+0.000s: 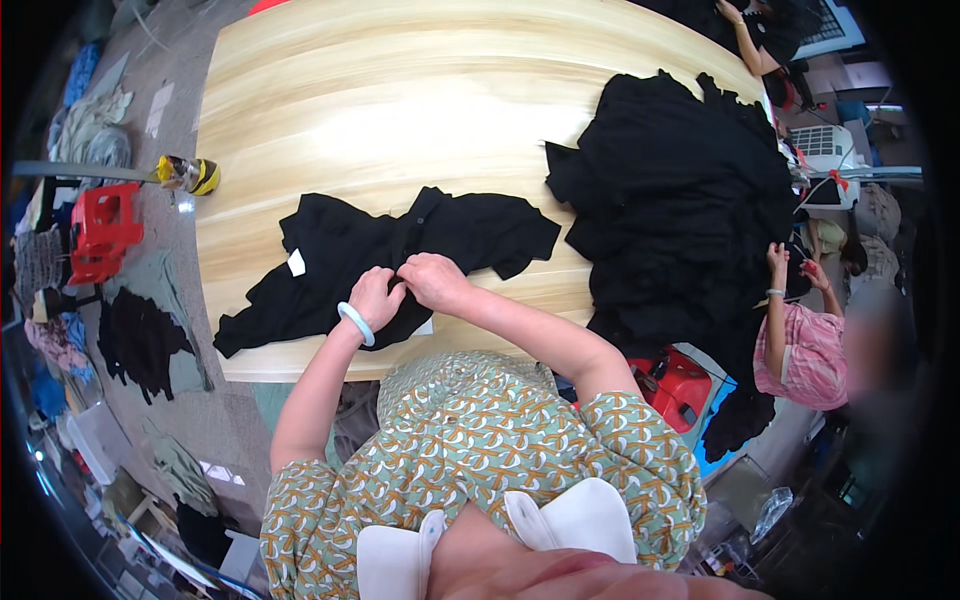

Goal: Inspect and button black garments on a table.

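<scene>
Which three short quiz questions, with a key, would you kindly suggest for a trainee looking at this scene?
1. True or false: the left hand and the right hand are both at the same black garment.
2. Where does the larger heap of black cloth lie on the table? A: left of that garment. B: right of it. C: underneath it.
3. Fill in: the pale bracelet is on the wearer's ____ wrist.
Key: 1 true; 2 B; 3 left.
</scene>
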{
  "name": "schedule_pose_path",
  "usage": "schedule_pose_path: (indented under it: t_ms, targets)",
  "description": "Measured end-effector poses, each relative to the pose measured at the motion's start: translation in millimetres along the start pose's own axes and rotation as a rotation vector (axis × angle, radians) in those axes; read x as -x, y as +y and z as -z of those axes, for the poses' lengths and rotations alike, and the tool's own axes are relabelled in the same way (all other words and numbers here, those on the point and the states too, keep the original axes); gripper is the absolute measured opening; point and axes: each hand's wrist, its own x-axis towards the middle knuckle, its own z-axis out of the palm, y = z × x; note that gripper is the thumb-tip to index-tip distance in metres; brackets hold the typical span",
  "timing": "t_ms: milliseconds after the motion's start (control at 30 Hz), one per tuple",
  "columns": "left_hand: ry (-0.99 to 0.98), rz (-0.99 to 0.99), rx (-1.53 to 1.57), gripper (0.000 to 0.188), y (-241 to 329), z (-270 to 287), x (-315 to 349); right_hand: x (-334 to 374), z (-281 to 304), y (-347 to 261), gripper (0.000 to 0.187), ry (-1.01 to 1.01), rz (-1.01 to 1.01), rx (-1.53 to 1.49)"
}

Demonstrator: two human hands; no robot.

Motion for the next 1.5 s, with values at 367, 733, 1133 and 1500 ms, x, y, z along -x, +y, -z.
schedule_pose_path:
  t_ms: [367, 733, 1133, 1500]
  targets:
    - [0.262, -0.055, -0.053, 0.007, -4, -35, -6, -1, -2, 7, 0.006, -0.08, -0.087, 0.033]
    - [0.146, -0.156, 0.354, 0.008, -16, 4, 20, -8, 18, -10, 0.01, -0.123, -0.107, -0.334]
    - [-0.079, 0.182, 0.152, 0.025, -48, 1, 12, -2, 1, 19, 0.009, -0.23, 0.073, 0.046]
    - [0.106, 0.111, -0.023, 0.016, -40, -40, -28, 11, -26, 30, 0.016, -0.13, -0.114, -0.081]
